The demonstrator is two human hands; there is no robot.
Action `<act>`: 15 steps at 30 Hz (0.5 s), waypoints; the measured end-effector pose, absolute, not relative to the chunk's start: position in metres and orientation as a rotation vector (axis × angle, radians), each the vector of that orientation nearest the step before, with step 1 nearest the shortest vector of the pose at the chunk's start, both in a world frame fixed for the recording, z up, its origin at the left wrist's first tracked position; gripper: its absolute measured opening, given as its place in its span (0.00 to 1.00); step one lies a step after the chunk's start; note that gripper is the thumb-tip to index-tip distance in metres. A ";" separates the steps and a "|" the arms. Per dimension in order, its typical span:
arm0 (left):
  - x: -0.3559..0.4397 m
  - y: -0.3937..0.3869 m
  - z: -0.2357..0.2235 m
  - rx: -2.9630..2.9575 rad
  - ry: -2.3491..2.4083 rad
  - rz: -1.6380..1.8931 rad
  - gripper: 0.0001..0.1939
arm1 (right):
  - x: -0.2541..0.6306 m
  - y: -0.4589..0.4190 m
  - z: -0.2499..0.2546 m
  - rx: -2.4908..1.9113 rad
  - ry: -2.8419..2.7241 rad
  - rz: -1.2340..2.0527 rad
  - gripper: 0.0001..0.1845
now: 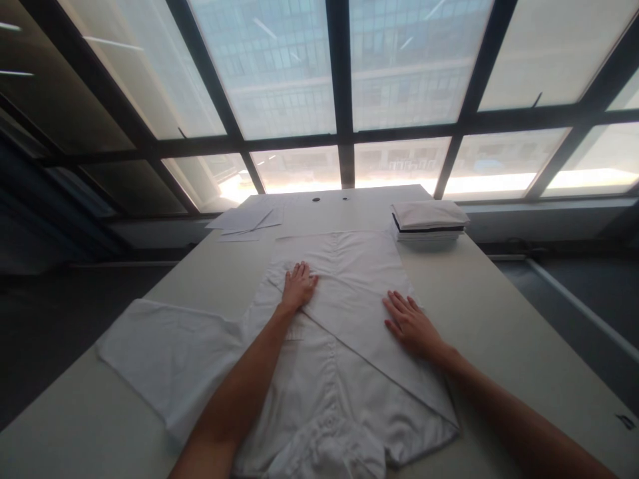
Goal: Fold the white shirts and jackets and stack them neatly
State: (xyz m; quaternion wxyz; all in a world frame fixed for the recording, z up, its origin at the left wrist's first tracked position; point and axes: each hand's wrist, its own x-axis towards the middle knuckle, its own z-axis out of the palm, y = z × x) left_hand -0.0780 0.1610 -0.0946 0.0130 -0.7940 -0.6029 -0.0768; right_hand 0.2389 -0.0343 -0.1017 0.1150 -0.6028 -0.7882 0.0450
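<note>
A white button-up shirt (349,273) lies spread on the table, its collar toward me and its hem at the far side. One sleeve (170,359) stretches out to the left. The other sleeve is folded slantwise across the front, its edge running down to the lower right. My left hand (299,286) lies flat on the cloth left of the button line, fingers pointing away from me. Resting on the shirt's right side, my right hand (410,323) has its fingers spread. Neither hand grasps anything.
The pale table (454,286) runs toward large dark-framed windows. Loose sheets of paper (247,219) lie at the back left. A stack of folded cloth (430,218) with a dark layer stands at the back right. A small dark mark (624,421) shows at the right edge.
</note>
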 end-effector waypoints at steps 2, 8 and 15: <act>-0.084 0.163 -0.096 -2.431 -1.946 -0.204 0.34 | 0.239 -0.034 -0.101 -1.777 -2.311 0.139 0.32; -0.100 0.169 -0.093 -2.193 -2.130 -0.242 0.34 | 0.239 -0.035 -0.099 -1.778 -2.312 0.134 0.32; -0.105 0.170 -0.096 -2.110 -2.172 -0.278 0.32 | 0.240 -0.034 -0.102 -1.760 -2.301 0.119 0.32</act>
